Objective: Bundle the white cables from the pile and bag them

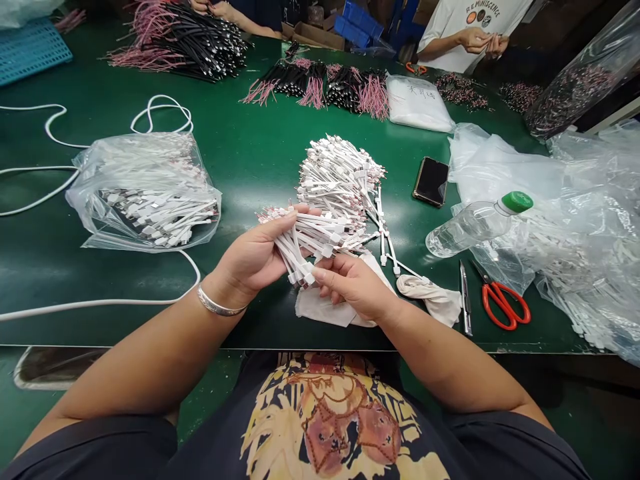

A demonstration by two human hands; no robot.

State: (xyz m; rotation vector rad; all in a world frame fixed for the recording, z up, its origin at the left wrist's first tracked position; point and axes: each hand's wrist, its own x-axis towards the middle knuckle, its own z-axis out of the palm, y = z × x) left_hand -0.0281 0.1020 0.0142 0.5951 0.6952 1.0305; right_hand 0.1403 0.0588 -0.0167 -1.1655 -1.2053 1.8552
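Observation:
My left hand (260,257), with a silver bangle on its wrist, is wrapped round a bundle of short white cables (317,233) in the middle of the green table. The thumb lies over the top of the bundle. My right hand (353,283) has its thumb and fingers closed at the bundle's near end, on the white connectors there. Just behind the bundle is a large pile of white cables (337,170), some of them straying to its right. A white cloth (325,308) lies flat under my right hand.
A plastic bag of white cables (155,193) lies left. To the right are a phone (431,181), a bottle (465,228), a cutter knife (465,299), red scissors (505,305) and more bags (565,233). Black and pink wires (200,40) lie at the back, near two people.

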